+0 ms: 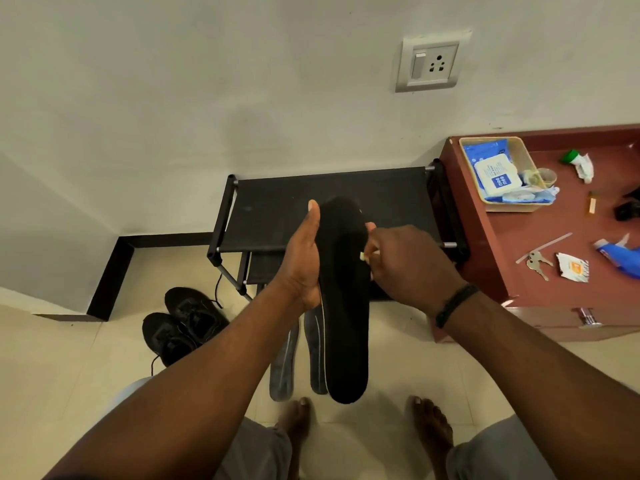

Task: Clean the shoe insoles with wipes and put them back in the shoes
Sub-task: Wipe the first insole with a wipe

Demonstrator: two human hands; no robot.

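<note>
My left hand grips a long black insole by its left edge and holds it in front of me, toe end pointing away. My right hand is curled around a small white wipe and presses it against the insole's right edge. Two grey insoles lie on the floor below the black one, partly hidden by it. A pair of black lace-up shoes sits on the floor to the left. A pack of wipes lies in a beige basket.
A low black shoe rack stands against the wall straight ahead. To the right is a red-brown cabinet with keys, a torn sachet, a blue tube and other small items. My bare feet stand on the tiled floor.
</note>
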